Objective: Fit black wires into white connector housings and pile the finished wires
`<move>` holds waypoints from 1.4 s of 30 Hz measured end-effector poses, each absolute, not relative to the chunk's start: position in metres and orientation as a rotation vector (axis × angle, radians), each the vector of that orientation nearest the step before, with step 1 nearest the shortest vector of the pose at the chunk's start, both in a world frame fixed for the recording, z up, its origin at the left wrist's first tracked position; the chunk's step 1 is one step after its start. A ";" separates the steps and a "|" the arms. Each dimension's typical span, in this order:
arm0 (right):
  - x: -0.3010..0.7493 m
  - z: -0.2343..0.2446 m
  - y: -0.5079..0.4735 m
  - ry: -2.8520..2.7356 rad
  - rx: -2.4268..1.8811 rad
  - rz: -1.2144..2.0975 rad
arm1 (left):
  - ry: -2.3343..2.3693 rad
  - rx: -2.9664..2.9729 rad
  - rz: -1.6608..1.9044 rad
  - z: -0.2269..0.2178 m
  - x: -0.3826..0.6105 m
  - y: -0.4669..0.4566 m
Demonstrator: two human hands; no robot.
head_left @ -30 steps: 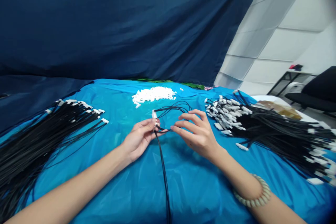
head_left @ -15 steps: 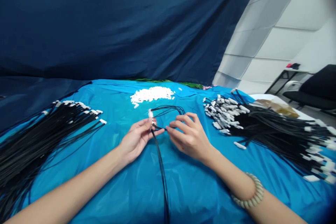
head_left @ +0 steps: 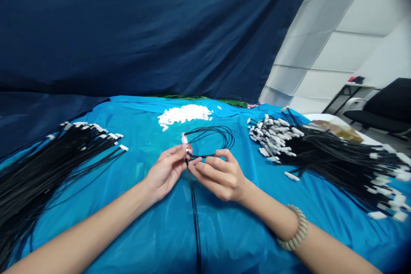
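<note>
Between the thumb and fingers of my left hand [head_left: 169, 170] is a white connector [head_left: 184, 138], pinched at its lower end and standing upright. Thin black wires [head_left: 228, 135] leave it and bend into a loop to the right. More black wires hang down from my fingertips toward the near edge. My right hand [head_left: 221, 174] has its fingers curled round the lower side of the loop, its fingertips close to those of my left hand. The exact contact on the wires is partly hidden by the fingers.
A heap of small white connectors [head_left: 185, 114] lies beyond my hands on the blue sheet [head_left: 135, 222]. Black cable bundles with white ends lie on the left [head_left: 41, 180] and on the right [head_left: 330, 150]. A dark chair [head_left: 385, 105] stands far right.
My right hand has moved left and slightly down along the wires, up to my left fingertips. The wire loop now shows more fully. My left hand keeps its pinch on the connector.
</note>
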State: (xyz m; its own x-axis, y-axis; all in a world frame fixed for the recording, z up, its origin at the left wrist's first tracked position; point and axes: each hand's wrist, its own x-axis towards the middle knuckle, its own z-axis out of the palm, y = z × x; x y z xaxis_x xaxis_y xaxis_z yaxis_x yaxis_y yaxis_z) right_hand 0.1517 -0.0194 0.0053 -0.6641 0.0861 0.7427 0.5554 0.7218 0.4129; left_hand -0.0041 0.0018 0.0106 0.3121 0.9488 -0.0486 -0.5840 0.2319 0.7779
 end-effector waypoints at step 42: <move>0.149 0.027 -0.031 -1.770 -0.905 0.020 | 0.622 0.879 1.102 0.004 -0.002 -0.003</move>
State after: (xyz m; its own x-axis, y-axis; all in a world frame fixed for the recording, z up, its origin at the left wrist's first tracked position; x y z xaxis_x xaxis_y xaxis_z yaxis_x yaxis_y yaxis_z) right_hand 0.1491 -0.0306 0.0268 -0.1140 0.5789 0.8074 0.5607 0.7084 -0.4287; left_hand -0.0017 -0.0027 0.0038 0.3458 0.9383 -0.0078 -0.4912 0.1881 0.8505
